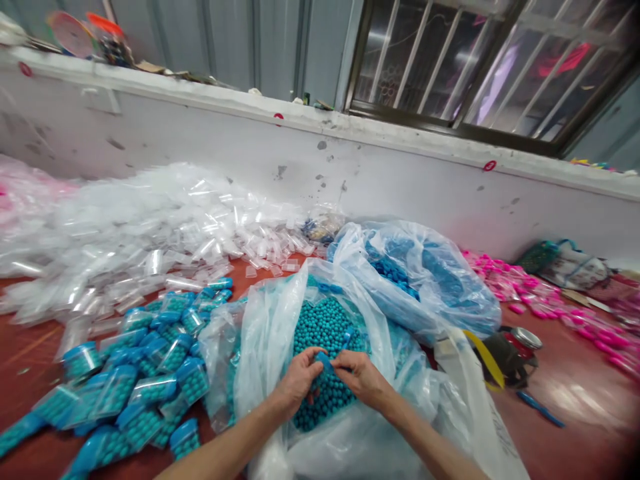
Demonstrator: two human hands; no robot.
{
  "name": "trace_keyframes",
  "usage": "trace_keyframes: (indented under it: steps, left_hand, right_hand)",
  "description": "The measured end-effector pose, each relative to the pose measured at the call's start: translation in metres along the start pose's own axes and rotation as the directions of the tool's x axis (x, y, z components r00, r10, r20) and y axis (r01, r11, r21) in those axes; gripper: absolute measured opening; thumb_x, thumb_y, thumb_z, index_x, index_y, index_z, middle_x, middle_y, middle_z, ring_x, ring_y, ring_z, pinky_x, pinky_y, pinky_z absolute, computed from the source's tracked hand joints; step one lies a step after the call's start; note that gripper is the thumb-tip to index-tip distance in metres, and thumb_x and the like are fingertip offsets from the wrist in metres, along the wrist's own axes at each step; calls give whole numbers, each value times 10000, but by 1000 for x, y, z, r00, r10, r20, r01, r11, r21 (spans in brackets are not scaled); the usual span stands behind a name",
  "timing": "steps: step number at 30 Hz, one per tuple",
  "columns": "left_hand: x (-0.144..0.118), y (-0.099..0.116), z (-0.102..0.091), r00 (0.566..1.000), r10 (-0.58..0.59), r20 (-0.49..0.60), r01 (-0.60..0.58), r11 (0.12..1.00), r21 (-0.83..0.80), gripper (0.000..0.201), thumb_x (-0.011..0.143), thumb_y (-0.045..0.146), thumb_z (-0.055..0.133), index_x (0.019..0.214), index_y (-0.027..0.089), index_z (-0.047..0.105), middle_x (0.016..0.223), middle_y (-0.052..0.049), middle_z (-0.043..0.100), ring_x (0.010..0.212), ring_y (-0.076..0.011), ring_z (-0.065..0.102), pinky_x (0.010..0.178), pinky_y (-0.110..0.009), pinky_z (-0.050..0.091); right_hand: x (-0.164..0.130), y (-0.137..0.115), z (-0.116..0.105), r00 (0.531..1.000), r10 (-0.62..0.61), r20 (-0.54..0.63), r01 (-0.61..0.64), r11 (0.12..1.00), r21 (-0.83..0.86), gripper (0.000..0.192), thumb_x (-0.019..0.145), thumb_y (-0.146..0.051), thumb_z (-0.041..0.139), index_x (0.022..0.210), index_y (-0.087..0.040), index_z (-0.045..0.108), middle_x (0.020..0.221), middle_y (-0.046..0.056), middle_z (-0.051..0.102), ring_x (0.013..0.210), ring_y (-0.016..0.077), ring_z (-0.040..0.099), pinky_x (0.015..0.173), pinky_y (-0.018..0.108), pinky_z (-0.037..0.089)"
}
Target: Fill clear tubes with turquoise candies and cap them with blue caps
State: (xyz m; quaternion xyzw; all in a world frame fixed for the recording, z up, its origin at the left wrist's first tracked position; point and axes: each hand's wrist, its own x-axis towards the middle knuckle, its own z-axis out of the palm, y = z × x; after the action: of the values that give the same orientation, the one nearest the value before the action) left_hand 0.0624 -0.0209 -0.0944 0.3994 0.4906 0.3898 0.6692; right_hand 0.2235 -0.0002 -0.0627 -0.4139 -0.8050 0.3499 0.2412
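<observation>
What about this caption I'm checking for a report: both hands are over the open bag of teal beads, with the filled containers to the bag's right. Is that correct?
Not quite: in the head view, the filled containers lie left of the open bag, not right. The left hand and right hand are indeed over its teal beads.

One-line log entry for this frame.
left hand: holding small blue piece | right hand: at same piece | below: teal beads in open plastic bag | left: bead-filled containers

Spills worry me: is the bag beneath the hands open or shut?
Open: teal beads show inside the plastic bag's spread mouth.
</observation>
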Motion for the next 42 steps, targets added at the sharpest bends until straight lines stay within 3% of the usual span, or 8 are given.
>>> trace_keyframes:
  steps: [3,8,13,16,20,25,32,42]
  left_hand:
    - [-4,4,-1,998,15,66,-15,1000,3,423,654,399,560,1011,190,470,604,63,461,407,-72,426,352,-188,340]
    - [-7,15,0,995,51,85,-58,995,81,329,680,352,527,967,196,491,650,50,494,389,-59,408,388,-206,364]
    - [-9,14,10,988,45,-147,-22,987,158,371,718,282,484,1081,211,461,673,42,512,373,-75,394,409,-229,350]
    - [-9,13,13,980,106,-171,-91,992,89,433,710,255,511,1135,189,469,758,0,574,574,-127,517,569,-247,420]
    - [-9,18,16,975,207,-86,-211,976,-45,391,655,240,584,1032,149,536,903,-42,603,856,-175,536,787,-261,401]
    - [-14,22,21,986,133,-100,-143,985,-93,308,673,302,562,941,162,500,659,28,523,628,-120,494,589,-218,382]
    - [-15,24,26,962,199,-188,-182,978,103,171,692,253,504,848,183,492,586,48,463,536,-105,432,516,-209,345]
    - [-19,25,21,927,316,-203,-251,923,290,286,727,219,449,999,169,523,880,-43,605,796,-182,541,756,-264,401]
  right_hand:
    - [2,10,-2,996,83,35,-88,981,171,170,723,-282,532,726,-181,668,680,6,580,593,127,509,588,262,441]
    - [14,27,5,936,353,-3,-313,834,455,528,616,-394,594,1090,-161,568,763,22,582,540,140,526,464,274,463]
    - [2,3,14,979,206,-5,-203,967,153,487,750,-358,496,1190,-150,509,1024,93,602,925,225,560,851,383,430]
    - [-5,-12,21,980,193,57,-193,981,0,809,621,-320,660,1334,-142,320,1257,137,451,1140,275,437,943,406,364]
    - [-5,-21,32,985,165,-44,-168,982,-87,895,563,-258,681,1340,-112,263,1237,170,423,1132,288,434,927,415,376]
    - [-5,-32,38,986,86,-144,-101,990,-103,702,579,-168,571,1245,-145,351,1079,111,502,952,240,531,830,367,438]
    - [-9,-29,44,970,-18,-244,-9,994,-110,686,604,-252,607,1225,-112,353,1070,146,491,962,272,524,809,391,446]
    - [-8,-31,47,963,-15,-268,-40,980,-197,679,632,-162,545,1261,-117,293,1152,187,469,1030,289,514,810,405,456]
